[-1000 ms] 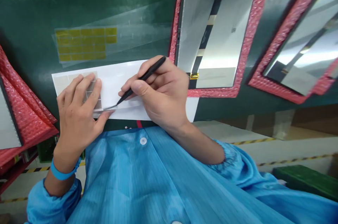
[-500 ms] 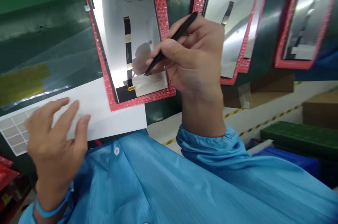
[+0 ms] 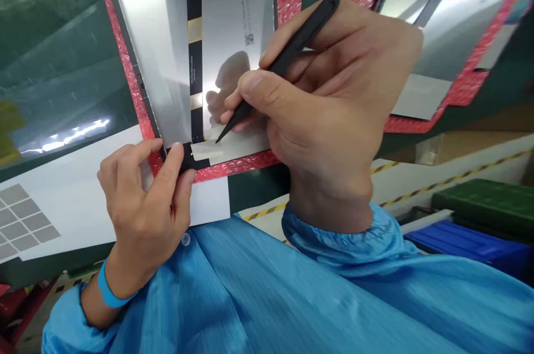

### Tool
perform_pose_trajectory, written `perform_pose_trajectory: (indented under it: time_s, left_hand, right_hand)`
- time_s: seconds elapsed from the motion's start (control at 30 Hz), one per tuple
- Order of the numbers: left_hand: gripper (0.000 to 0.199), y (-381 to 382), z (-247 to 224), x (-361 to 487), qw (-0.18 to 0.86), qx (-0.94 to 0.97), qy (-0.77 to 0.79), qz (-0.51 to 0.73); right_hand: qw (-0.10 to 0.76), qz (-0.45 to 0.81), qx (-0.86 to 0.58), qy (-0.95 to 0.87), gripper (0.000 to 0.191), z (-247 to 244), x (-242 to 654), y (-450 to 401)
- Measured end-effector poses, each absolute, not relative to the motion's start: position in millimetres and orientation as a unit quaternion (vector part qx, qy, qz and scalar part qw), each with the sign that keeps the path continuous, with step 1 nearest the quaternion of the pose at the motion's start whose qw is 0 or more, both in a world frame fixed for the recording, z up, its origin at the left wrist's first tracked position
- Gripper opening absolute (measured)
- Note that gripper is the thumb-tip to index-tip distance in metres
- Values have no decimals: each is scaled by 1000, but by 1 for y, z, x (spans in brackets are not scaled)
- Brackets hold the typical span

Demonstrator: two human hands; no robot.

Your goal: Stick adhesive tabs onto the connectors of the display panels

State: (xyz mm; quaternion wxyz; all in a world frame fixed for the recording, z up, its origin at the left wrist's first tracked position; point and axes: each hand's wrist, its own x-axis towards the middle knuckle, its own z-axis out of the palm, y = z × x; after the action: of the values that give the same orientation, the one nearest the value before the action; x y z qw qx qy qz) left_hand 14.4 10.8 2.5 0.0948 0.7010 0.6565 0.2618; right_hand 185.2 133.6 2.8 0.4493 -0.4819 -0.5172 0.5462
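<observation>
Between my right hand's [image 3: 317, 87] thumb and fingers is a pair of black pointed tweezers [image 3: 287, 56]. Its tip meets a silvery strip [image 3: 208, 150] along the bottom edge of a display panel [image 3: 175, 64]. A black and gold flat ribbon cable [image 3: 195, 64] runs down the panel's shiny back, and its lower end goes under the strip. My left hand [image 3: 146, 187] has its fingers apart, the fingertips resting at the panel's lower left corner. Pink bubble wrap [image 3: 233, 166] lies beneath the panel.
White paper [image 3: 79, 203] with grey squares lies at the left on the green mat [image 3: 54, 64]. Another panel [image 3: 450, 37] on pink bubble wrap is at the right. Beyond the table edge are a blue bin [image 3: 471, 242] and yellow-black floor tape [image 3: 442, 176].
My left hand has moved right from above the paper to the panel's corner. The tweezers' tip has come to the strip, which now covers the cable's gold end. The view is closer.
</observation>
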Motion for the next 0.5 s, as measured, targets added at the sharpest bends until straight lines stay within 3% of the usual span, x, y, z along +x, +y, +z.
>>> perform_pose_trajectory:
  time_s: [0.5]
  left_hand:
    - [38,8,7,16,119,701,658,248]
  right_hand:
    - [457,532,-476,-531,26,9,183,131]
